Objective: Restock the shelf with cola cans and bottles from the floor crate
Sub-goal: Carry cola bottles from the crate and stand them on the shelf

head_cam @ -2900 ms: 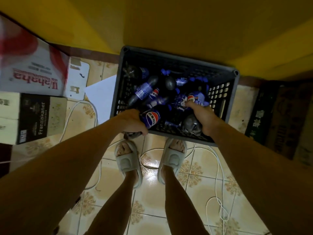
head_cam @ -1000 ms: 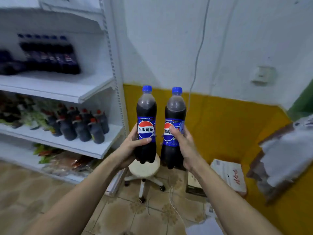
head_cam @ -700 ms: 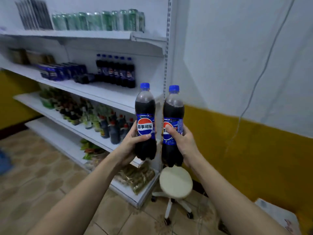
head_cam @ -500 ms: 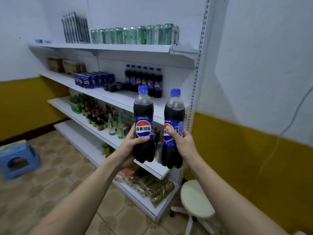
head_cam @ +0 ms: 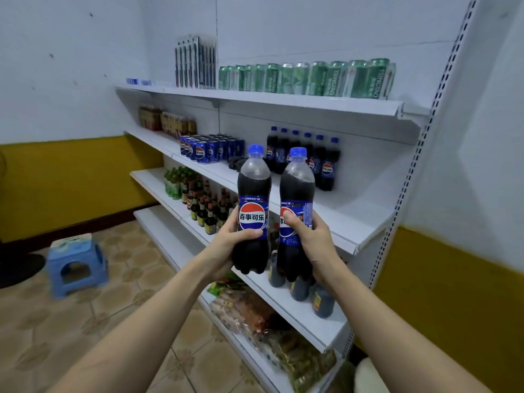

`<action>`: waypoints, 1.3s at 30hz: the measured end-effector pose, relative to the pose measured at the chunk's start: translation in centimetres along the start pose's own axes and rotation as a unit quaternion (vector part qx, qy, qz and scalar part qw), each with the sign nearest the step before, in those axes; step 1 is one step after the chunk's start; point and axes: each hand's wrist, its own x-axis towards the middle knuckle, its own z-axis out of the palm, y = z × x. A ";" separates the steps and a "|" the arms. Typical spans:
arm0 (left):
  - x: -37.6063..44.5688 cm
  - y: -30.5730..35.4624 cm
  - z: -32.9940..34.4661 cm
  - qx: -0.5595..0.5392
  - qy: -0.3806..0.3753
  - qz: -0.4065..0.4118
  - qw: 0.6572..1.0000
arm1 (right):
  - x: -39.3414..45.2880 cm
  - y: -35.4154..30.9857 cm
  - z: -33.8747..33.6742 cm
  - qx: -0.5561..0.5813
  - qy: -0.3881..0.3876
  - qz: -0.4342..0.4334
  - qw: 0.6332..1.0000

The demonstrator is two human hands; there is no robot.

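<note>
The bottle (head_cam: 253, 211) in my left hand (head_cam: 226, 245) reads 百事可乐 across a Pepsi globe. My right hand (head_cam: 312, 239) partly covers the second bottle's (head_cam: 296, 205) label. Top-shelf green cans (head_cam: 306, 78) read TSINGTAO.

Right of centre, the second shelf (head_cam: 365, 219) has a bare white stretch to the right of the bottle row (head_cam: 304, 157), reaching to the slotted upright (head_cam: 408, 177). The top shelf (head_cam: 283, 102) overhangs this gap. Left of the row, blue cans (head_cam: 208, 148) fill the board. Both hands, left hand (head_cam: 226, 245) and right hand (head_cam: 313, 245), each holding an upright bottle, are in front of the shelf edge; open air lies between them and the gap.
</note>
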 end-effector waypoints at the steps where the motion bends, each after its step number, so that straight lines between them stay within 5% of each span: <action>1: 0.9 0.0 -0.4 0.002 -0.003 0.001 1.000 | 1.0 0.3 0.2 0.000 -0.004 -0.001 1.000; 22: 29.2 -2.3 -8.4 0.037 0.055 -0.023 0.998 | 31.5 7.8 -1.9 0.018 -0.022 0.004 1.000; 30: 38.0 -1.2 -15.4 0.037 0.044 -0.024 0.998 | 40.6 10.3 3.1 0.009 -0.023 -0.001 1.000; 39: 47.5 0.4 -26.3 0.047 -0.035 -0.063 0.996 | 49.9 15.3 10.8 -0.001 0.075 0.011 0.997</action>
